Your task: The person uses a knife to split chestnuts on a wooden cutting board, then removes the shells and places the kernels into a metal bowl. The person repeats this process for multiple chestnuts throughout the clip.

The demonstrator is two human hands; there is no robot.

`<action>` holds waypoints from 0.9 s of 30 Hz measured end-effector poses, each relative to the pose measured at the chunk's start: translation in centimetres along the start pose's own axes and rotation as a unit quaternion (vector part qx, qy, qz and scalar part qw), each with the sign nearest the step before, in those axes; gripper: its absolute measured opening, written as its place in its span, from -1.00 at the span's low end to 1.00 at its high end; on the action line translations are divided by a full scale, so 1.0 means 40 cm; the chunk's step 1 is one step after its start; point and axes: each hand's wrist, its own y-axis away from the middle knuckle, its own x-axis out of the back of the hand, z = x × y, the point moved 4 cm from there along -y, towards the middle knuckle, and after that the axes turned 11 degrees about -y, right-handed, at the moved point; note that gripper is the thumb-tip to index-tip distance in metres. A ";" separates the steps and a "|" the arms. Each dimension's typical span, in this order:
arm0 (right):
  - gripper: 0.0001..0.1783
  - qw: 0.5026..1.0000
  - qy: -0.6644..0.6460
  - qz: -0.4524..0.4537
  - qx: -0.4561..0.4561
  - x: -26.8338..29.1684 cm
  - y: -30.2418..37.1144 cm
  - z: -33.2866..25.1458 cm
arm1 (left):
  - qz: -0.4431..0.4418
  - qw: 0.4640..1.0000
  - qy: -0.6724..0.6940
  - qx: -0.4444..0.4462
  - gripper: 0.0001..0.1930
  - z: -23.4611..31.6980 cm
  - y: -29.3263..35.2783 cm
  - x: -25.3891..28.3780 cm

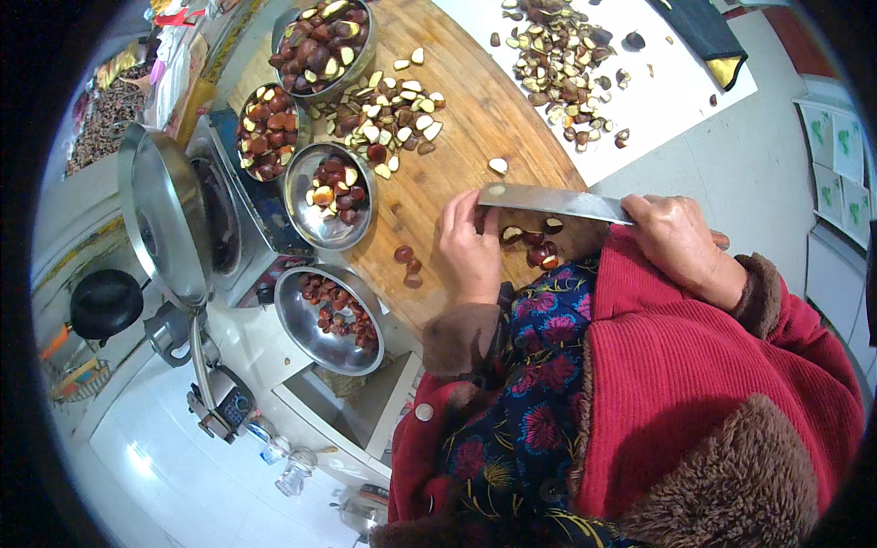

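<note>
My right hand (674,239) is wrapped round the handle of a kitchen knife (553,200). Its broad blade reaches left across the wooden board (507,100). Under the blade's tip end, my left hand (470,251) pinches a dark brown chestnut (480,217), mostly covered by fingers and blade. Between my hands, near my apron, lie several loose chestnuts (543,253), some with pale cut faces. Beyond the blade rests a pale cut piece (498,166). Left of my left hand are a few whole chestnuts (408,259).
Steel bowls of chestnuts line the board's left side: a large one (369,50), a smaller one (290,203) and another (285,301). Cut pieces (402,110) are heaped beside them. More scraps (566,73) lie on a white sheet (671,123). A lidded pan (164,210) stands far left.
</note>
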 end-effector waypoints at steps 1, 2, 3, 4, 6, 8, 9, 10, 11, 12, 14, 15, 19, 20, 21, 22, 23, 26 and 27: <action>-0.89 1.000 -0.001 -0.007 0.001 0.003 -0.003 -0.012 | 0.005 1.000 0.000 0.007 -0.72 -0.002 0.002 -0.001; -0.91 1.000 0.000 -0.016 0.002 0.009 -0.008 -0.024 | 0.012 1.000 0.001 -0.001 -0.72 -0.001 0.002 0.001; -0.94 1.000 0.008 -0.030 -0.004 0.013 -0.012 -0.032 | 0.019 1.000 0.002 -0.008 -0.72 -0.001 0.003 0.004; -0.94 0.999 0.010 -0.037 -0.004 0.017 -0.016 -0.037 | 0.027 1.000 0.004 -0.015 -0.72 -0.001 0.003 0.005; -0.93 0.998 0.012 -0.054 -0.003 0.018 -0.022 -0.042 | 0.023 0.999 0.033 -0.002 -0.73 -0.011 0.006 -0.004; -0.92 0.998 0.009 -0.055 -0.002 0.021 -0.025 -0.047 | 0.023 0.999 0.040 -0.001 -0.73 -0.014 0.007 -0.007; -0.92 0.998 0.007 -0.056 -0.001 0.023 -0.027 -0.050 | 0.025 0.999 0.032 -0.007 -0.72 -0.009 0.004 -0.002; -0.92 0.998 0.014 -0.058 -0.004 0.027 -0.028 -0.053 | 0.027 0.999 0.023 -0.014 -0.72 -0.007 0.002 0.000; -0.91 0.998 0.021 -0.061 -0.005 0.031 -0.031 -0.058 | 0.031 0.999 0.029 -0.015 -0.73 -0.009 0.002 -0.001; -0.91 0.998 0.028 -0.064 -0.007 0.035 -0.034 -0.063 | 0.036 0.999 0.034 -0.017 -0.74 -0.011 0.001 -0.002; -0.91 0.997 0.031 -0.073 -0.008 0.039 -0.039 -0.067 | 0.034 0.999 0.042 -0.005 -0.74 -0.017 0.002 -0.006; -0.91 0.996 0.033 -0.078 -0.009 0.042 -0.043 -0.070 | 0.027 0.999 0.045 0.010 -0.74 -0.021 0.005 -0.008; -0.89 0.992 0.046 -0.114 -0.027 0.067 -0.069 -0.097 | 0.016 0.999 0.044 0.004 -0.78 -0.017 0.001 -0.001; -0.89 0.990 0.056 -0.124 -0.033 0.075 -0.080 -0.106 | 0.017 0.999 0.042 -0.003 -0.79 -0.015 -0.002 0.000; -0.89 0.988 0.066 -0.133 -0.038 0.077 -0.088 -0.109 | 0.017 0.999 0.040 -0.009 -0.80 -0.014 -0.004 0.001; -0.89 0.988 0.075 -0.132 -0.029 0.058 -0.100 -0.099 | 0.018 0.999 0.038 -0.016 -0.81 -0.014 -0.003 0.001; -0.88 0.988 0.081 -0.127 -0.021 0.018 -0.118 -0.074 | 0.017 0.999 0.038 -0.018 -0.81 -0.012 -0.005 -0.001; -0.88 0.994 0.047 -0.098 -0.017 -0.066 -0.154 -0.052 | 0.018 0.999 0.038 -0.018 -0.81 -0.018 -0.002 -0.009; -0.87 0.996 0.026 -0.085 -0.018 -0.077 -0.165 -0.055 | 0.020 0.999 0.037 -0.013 -0.82 -0.020 -0.002 -0.009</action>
